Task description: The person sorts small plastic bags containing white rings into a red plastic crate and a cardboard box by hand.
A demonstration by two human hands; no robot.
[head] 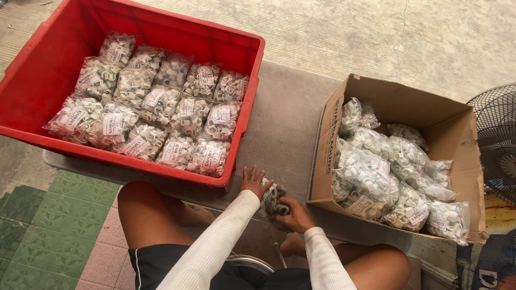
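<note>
We log: crate point(32, 80) – red plastic, smooth | box point(322, 156) – brown cardboard, matt | bags point(161, 102) – clear glossy film | tabletop point(285, 118) – grey, rough, matt.

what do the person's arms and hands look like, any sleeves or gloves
Both arms are covered by long sleeves of a white, finely ribbed knit that fits closely and ends in snug cuffs at the wrists. The left hand and the right hand are bare: no gloves, and no rings, watch or bands that can be made out. The sleeves show no print or markings.
</note>
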